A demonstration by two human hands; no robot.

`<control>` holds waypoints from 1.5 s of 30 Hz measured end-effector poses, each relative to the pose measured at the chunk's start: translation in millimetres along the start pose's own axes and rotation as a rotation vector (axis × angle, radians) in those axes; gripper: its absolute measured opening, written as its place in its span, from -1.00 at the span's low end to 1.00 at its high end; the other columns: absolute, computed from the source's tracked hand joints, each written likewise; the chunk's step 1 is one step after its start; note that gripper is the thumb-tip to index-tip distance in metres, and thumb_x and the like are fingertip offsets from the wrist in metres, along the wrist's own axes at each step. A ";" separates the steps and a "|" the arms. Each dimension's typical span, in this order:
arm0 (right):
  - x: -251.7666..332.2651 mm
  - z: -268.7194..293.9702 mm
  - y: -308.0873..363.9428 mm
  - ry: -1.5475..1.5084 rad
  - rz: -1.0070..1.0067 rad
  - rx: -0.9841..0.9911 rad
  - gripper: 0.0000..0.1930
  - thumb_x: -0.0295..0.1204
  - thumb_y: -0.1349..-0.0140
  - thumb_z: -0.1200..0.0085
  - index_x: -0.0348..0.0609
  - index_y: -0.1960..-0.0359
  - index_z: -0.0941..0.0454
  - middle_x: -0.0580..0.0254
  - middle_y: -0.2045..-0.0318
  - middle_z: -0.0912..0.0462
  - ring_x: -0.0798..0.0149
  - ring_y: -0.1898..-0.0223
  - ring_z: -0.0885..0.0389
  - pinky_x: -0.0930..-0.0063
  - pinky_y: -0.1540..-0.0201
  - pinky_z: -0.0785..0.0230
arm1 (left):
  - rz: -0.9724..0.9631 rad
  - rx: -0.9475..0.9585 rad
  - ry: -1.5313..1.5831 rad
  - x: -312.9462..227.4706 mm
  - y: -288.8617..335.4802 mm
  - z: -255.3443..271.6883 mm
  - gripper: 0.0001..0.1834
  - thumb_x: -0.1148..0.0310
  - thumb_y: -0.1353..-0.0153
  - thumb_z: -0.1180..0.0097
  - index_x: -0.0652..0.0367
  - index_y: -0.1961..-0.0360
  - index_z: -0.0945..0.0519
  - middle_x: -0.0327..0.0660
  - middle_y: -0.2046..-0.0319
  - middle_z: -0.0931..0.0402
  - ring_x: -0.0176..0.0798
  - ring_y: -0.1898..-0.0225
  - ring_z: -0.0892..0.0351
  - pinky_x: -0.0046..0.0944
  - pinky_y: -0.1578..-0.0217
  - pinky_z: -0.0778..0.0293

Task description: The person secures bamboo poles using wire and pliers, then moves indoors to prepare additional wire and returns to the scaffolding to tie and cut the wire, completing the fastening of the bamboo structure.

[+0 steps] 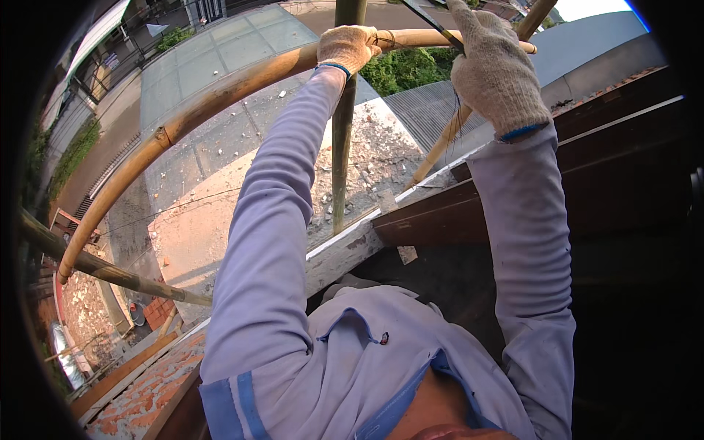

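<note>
My left hand, in a knitted work glove with a blue cuff, is closed around the horizontal bamboo pole where it crosses an upright bamboo pole. Dark thin wire is wound on the horizontal pole just right of that hand. My right hand, gloved the same way, is raised near the pole's right end. Its fingers are closed on a thin dark bar-shaped tool, whose upper end leaves the picture. Loose dark strands hang below this hand, beside a slanting bamboo pole.
A white-edged ledge runs in front of my body, with a brown beam at right. Far below lie a rubble-strewn roof, a glassy canopy and a street. Another bamboo pole crosses at lower left, above brickwork.
</note>
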State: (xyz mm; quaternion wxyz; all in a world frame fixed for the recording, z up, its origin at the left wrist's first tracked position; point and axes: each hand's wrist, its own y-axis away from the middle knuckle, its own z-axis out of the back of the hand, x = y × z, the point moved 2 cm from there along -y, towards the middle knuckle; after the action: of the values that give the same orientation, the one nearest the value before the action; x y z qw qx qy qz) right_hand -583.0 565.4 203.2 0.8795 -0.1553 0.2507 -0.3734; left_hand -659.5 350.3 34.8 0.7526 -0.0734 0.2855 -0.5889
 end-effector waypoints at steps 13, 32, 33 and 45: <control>13.1 -64.4 -76.7 0.403 0.128 0.385 -0.29 -0.55 -0.29 -0.10 0.13 -0.50 -0.28 0.15 -0.30 -0.44 0.01 -0.33 -0.44 -0.04 -0.32 -0.46 | 0.058 -0.054 0.057 4.3 -9.3 -12.6 -0.64 -0.15 -0.20 -0.33 -0.17 0.19 -0.80 -0.22 0.34 -0.76 -0.10 0.24 -0.78 -0.05 0.21 -0.67; -6.2 -113.1 -64.8 0.615 0.318 0.006 -0.28 -0.44 -0.27 -0.21 0.29 -0.47 -0.28 0.25 -0.34 -0.37 0.08 -0.44 -0.26 -0.17 -0.35 -0.27 | 0.032 -0.039 0.068 10.1 -15.5 -22.7 -0.70 -0.04 -0.28 -0.26 -0.28 0.03 -0.74 -0.28 0.22 -0.75 -0.07 0.18 -0.74 -0.02 0.17 -0.63; -5.7 -112.9 -64.7 0.622 0.323 0.002 -0.29 -0.44 -0.27 -0.21 0.29 -0.46 -0.29 0.25 -0.31 -0.38 0.09 -0.43 -0.28 -0.16 -0.33 -0.29 | 0.029 -0.034 0.072 9.9 -15.7 -23.2 -0.70 -0.05 -0.28 -0.27 -0.28 0.03 -0.74 -0.27 0.23 -0.75 -0.07 0.18 -0.74 -0.02 0.17 -0.63; -4.8 -113.2 -71.2 0.514 0.344 0.087 -0.69 -0.38 -0.33 -0.16 0.07 -0.10 -0.62 0.27 0.17 -0.69 0.12 0.05 -0.72 0.09 0.05 -0.52 | 0.034 0.001 0.155 9.0 -8.9 -12.0 -0.69 -0.07 -0.29 -0.27 -0.22 0.06 -0.73 -0.23 0.26 -0.73 -0.04 0.20 -0.72 0.02 0.18 -0.59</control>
State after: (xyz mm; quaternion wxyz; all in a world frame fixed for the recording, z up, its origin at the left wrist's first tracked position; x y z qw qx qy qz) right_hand -690.1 511.2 144.0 0.8434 0.0268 0.4712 -0.2568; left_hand -672.0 342.0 25.8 0.7380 -0.0223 0.3438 -0.5802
